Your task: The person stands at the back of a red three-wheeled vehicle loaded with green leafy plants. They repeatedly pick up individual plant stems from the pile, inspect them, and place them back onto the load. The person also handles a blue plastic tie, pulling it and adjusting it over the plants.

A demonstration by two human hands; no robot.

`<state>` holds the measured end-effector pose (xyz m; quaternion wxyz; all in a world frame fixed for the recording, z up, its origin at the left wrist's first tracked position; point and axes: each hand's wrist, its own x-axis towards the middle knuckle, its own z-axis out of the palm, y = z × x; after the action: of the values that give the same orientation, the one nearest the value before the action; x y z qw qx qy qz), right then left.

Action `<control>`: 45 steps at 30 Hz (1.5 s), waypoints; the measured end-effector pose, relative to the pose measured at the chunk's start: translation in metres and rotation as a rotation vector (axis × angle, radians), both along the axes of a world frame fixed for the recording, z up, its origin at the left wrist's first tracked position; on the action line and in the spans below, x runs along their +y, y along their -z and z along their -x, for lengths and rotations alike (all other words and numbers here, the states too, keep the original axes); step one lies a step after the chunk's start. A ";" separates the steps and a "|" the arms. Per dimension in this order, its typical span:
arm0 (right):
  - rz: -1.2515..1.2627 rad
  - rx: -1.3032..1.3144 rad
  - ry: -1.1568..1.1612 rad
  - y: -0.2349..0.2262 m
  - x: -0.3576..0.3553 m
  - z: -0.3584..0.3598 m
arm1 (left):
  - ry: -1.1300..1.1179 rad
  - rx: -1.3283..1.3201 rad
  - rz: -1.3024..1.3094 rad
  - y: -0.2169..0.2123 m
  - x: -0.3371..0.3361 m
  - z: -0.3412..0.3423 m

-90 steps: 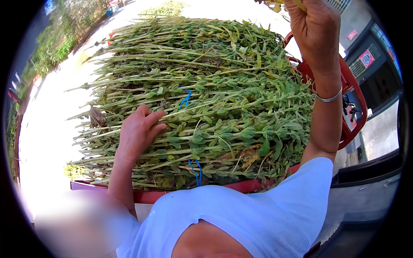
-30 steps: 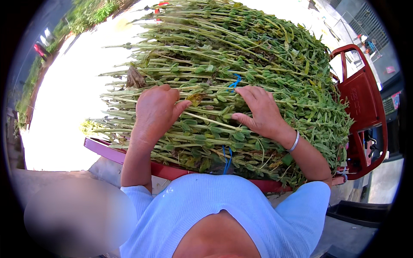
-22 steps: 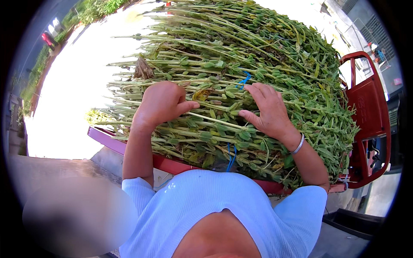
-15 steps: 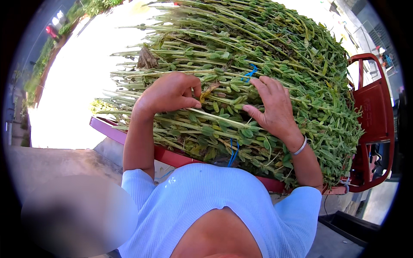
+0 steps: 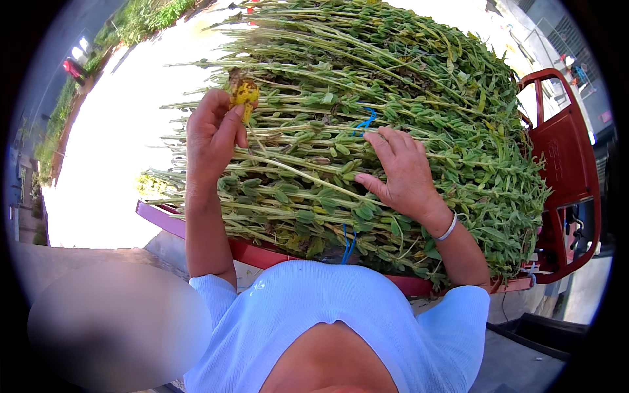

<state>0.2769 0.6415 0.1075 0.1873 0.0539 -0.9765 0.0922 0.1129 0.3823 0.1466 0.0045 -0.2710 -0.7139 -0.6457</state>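
- Head view is showing a big heap of green leafy stalks (image 5: 406, 118) lying across a red cart bed (image 5: 196, 229), filling it from the near edge to the far edge.
- The left hand (image 5: 213, 134) is lifting above the heap near its left end, fingers curling closed around a yellowed, withered leaf (image 5: 244, 93) pinched at the fingertips.
- The right hand (image 5: 403, 171) is resting flat on the stalks near the middle of the heap, fingers spread open and gripping nothing.
- A blue tie (image 5: 365, 122) is showing among the stalks just beyond the right hand.
- A silver bangle (image 5: 448, 228) is sitting on the right wrist.
- The red cart frame (image 5: 567, 170) is rising at the right end.
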 end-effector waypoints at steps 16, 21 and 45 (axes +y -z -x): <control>0.003 -0.143 -0.028 -0.013 0.004 -0.006 | -0.876 0.761 0.447 -0.036 -0.049 0.010; 0.175 -0.344 -0.072 -0.066 0.053 0.026 | 0.050 0.738 0.761 -0.004 0.048 -0.037; 0.056 0.096 0.310 0.004 0.233 0.097 | 0.183 0.657 0.908 0.041 0.062 -0.025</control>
<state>0.1794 0.8748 0.1040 0.2471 -0.0985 -0.9601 0.0868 0.1377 0.4442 0.1058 0.0535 -0.4934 -0.8545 -0.1536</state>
